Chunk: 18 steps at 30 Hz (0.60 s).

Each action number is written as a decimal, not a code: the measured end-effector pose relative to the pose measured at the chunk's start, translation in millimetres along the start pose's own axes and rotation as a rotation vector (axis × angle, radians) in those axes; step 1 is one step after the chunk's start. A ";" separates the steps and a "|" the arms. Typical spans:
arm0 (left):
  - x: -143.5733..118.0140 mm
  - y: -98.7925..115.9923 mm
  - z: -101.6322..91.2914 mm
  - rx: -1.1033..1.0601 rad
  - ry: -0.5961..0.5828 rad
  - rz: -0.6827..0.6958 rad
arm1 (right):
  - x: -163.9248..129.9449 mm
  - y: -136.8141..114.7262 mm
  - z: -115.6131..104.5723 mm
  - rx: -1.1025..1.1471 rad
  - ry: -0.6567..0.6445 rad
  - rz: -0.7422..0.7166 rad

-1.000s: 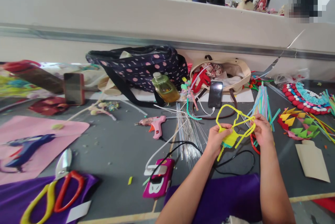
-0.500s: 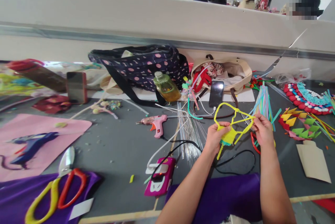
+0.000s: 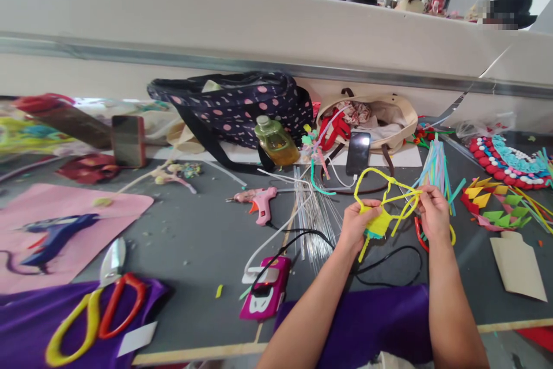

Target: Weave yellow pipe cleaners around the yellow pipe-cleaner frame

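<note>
A yellow pipe-cleaner shape (image 3: 380, 223) with open loops and a solid yellow patch edged in teal is held up over the table between both hands. My left hand (image 3: 356, 225) pinches it at the solid patch, thumb on top. Fingertips of my right hand (image 3: 435, 210) are closed on the right end of the yellow loops, where strands cross. Partly hidden behind the right wrist lie scissors with red and yellow handles (image 3: 420, 235). To the left of the hands is a bundle of clear thin sticks (image 3: 311, 225).
A pink glue gun (image 3: 261, 203), a magenta power strip (image 3: 276, 288) and a black cable (image 3: 391, 282) lie left of and below the hands. Large scissors (image 3: 113, 268) and a blue glue gun (image 3: 60, 236) are farther left. A patterned bag (image 3: 233, 107) and bottle (image 3: 276, 141) stand behind.
The loops' right side has shifted slightly, with the strands crossing closer at the right fingertips. Both hands keep their hold, and the view has moved a little.
</note>
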<state>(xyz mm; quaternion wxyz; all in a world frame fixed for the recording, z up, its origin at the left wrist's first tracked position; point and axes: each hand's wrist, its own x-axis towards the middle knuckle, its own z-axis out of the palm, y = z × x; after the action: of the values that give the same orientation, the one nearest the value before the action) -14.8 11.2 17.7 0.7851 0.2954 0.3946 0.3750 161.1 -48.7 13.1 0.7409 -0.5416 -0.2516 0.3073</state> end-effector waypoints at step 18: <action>2.6 -4.9 -3.2 0.104 0.005 0.103 | 0.8 0.7 -0.1 -0.014 0.007 0.073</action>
<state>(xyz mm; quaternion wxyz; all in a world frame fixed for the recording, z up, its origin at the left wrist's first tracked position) -14.6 11.2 11.3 0.7473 0.3546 0.3999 0.3948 161.6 -48.0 12.5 0.7263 -0.5566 -0.2312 0.3304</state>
